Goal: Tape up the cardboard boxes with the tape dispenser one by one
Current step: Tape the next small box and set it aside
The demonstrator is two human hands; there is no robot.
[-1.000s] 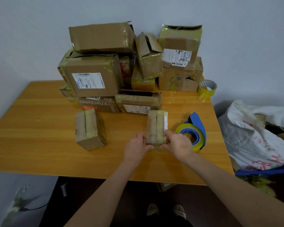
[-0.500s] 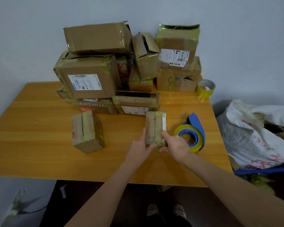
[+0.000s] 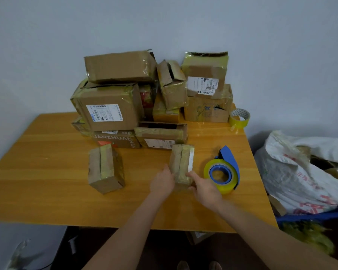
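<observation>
pale wall behind, wooden table pushed into the corner. head view only.

small box sits on the table toward the front edge, just left of the tape dispenser, not touching it. left hand lies flat against the box's left side, fingers straight, pressing. right hand has one finger laid on the near end of the taped top; the rest is blurred, so i cannot tell whether it pinches the box or only presses.

change: a second ago both hands were bunched over the near end; now the left has flattened along the side. reads to me as smoothing tape down, so this box is likely all but sealed. dispenser lies on its side, no hand on it.

taped box stands well to the left, apparently done. pile of boxes at the back, several with loose flaps.

containers: flat box at the pile's front gapes along its top, dark inside, contents not visible. white sack beside the table holds cardboard scraps. spare tape roll sits at the far right corner.
</observation>
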